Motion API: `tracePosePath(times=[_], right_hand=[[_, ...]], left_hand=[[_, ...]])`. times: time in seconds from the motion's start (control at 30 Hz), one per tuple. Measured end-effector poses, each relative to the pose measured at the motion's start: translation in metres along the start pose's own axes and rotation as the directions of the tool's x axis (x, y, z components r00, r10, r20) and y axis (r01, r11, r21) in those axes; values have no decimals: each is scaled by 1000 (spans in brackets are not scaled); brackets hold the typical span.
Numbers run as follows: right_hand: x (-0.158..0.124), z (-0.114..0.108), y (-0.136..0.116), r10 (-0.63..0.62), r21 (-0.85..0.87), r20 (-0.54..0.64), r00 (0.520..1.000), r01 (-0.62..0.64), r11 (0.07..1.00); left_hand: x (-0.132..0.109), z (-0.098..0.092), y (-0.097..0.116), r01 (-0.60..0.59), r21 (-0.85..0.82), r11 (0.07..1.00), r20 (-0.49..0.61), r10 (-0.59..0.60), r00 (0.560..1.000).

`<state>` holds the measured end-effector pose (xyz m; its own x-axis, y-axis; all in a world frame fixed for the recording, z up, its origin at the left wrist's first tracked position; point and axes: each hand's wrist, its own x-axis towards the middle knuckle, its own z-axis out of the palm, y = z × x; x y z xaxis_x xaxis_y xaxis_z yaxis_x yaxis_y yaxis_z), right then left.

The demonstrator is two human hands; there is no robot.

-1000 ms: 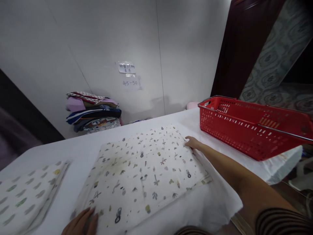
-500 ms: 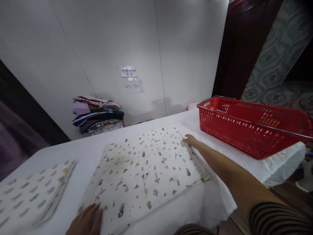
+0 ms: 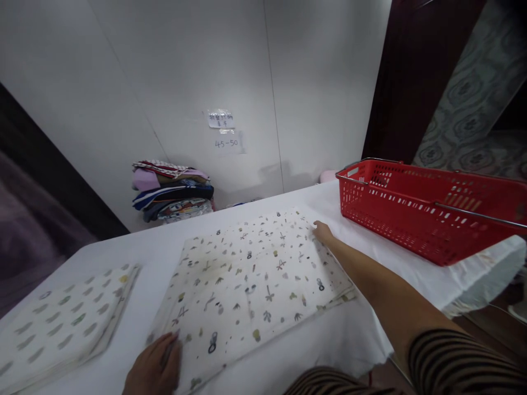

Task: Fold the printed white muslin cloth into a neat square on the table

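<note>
A folded white cloth (image 3: 247,285) with small grey, green and brown printed motifs lies flat on the white-covered table. At its near left corner is my left hand (image 3: 154,365), fingers bent and closed on the edge. My right hand (image 3: 324,232) reaches across to the far right edge, its fingers closed at the border; the fingertips are partly hidden. To the left lies a second folded cloth (image 3: 61,323), white with rows of grey leaf-like marks, which neither hand touches.
A red plastic basket (image 3: 395,219) with metal handles stands at the table's right end. Behind the table's far edge is a pile of folded clothes (image 3: 173,192) against the wall. Handwritten paper signs (image 3: 228,144) are taped above. White table cover (image 3: 366,329) hangs over the front edge.
The view has shifted slightly, so most things sit a little further right. Both hands stay at the same edges of the patterned cloth, which looks almost unchanged.
</note>
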<state>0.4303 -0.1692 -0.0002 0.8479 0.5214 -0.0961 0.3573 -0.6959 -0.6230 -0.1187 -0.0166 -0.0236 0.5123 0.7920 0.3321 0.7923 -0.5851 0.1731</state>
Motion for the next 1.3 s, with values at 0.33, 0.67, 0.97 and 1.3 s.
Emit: tracePosePath(times=[0.33,0.67,0.97,1.3], right_hand=[[-29,-17,-1,38,124,102,994,-51,991],[-76,-44,36,16,288,292,956,-103,952],[-96,-45,46,-23,191,280,960,-32,981],[-97,-32,52,-77,4,110,991,77,997]], left_hand=[[-34,-15,10,-43,-67,997,45,46,998],[-43,-23,31,-36,-98,995,9,37,999],[-45,-18,33,-13,-107,994,36,17,999],[-42,-15,25,-18,-113,993,7,19,1000]])
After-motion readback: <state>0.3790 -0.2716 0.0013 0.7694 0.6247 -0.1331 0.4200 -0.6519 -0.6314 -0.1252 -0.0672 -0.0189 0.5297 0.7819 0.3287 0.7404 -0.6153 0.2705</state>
